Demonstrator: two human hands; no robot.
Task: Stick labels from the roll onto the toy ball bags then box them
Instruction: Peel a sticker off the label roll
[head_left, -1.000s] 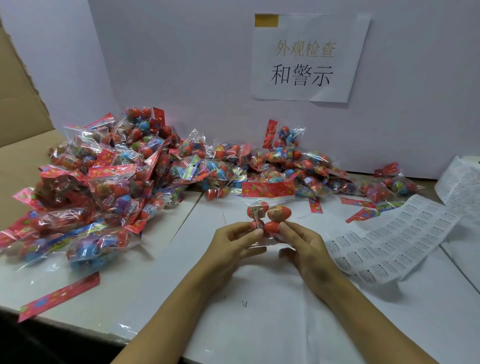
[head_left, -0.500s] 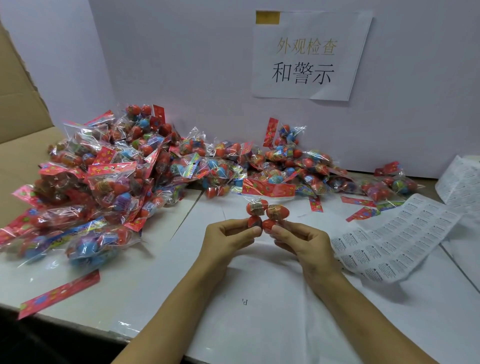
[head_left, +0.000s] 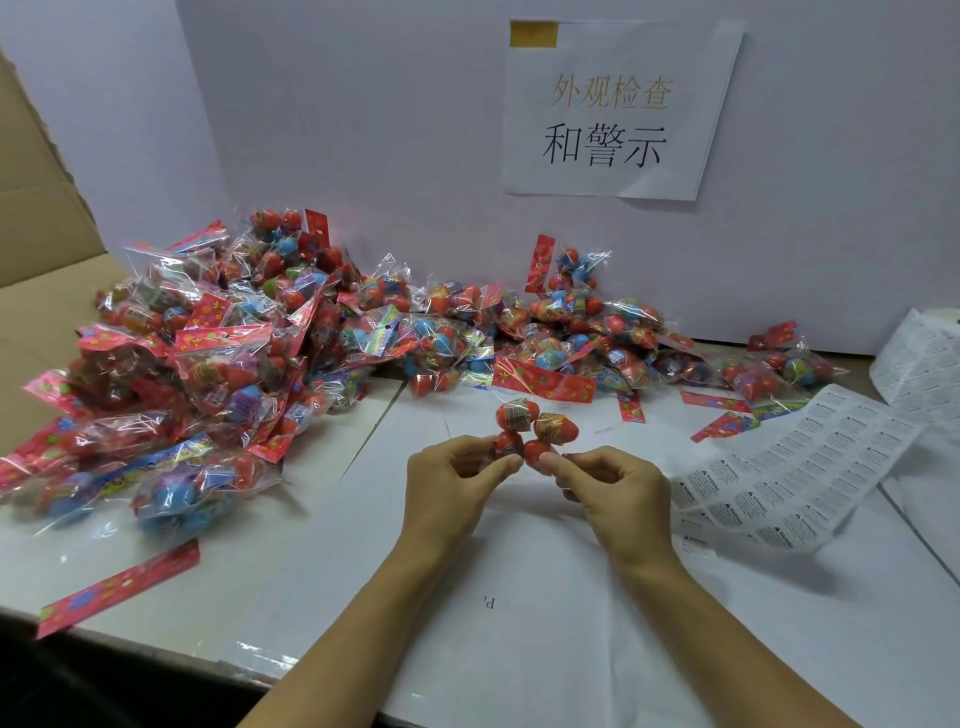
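A clear toy ball bag (head_left: 535, 423) with several red balls and a red header card stands upright above the white table. My left hand (head_left: 447, 488) pinches its lower left corner and my right hand (head_left: 608, 488) pinches its lower right corner, thumbs and forefingers nearly meeting. A strip of white warning labels (head_left: 789, 467) lies unrolled to the right of my right hand. A big pile of toy ball bags (head_left: 249, 353) with red and blue balls covers the table's left and back.
An open cardboard box (head_left: 36, 249) stands at the far left behind the pile. A white board with a printed paper sign (head_left: 613, 109) closes off the back. Loose red header cards (head_left: 119, 592) lie near the front left edge. More label sheet (head_left: 919, 358) curls at far right.
Both hands have lifted the bag slightly and drawn it a little nearer; the fingers have shifted along its bottom edge. The pile and the label strip have not moved.
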